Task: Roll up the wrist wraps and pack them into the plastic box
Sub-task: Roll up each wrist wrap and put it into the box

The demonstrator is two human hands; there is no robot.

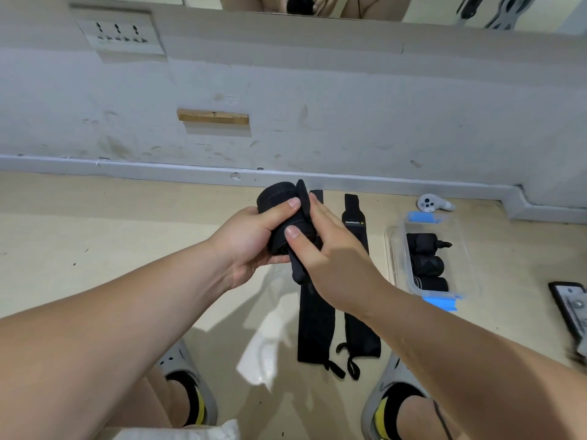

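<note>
Above beige floor (95, 249), hands grip a cylindrical black fabric roll (279, 214).

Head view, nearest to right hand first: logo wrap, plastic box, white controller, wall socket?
1. logo wrap, just beside the right hand.
2. plastic box, farther right, on floor.
3. white controller, beyond the box.
4. wall socket, upper left wall.

Left hand (251, 239) and right hand (333, 258) together (fingers curled)
</note>
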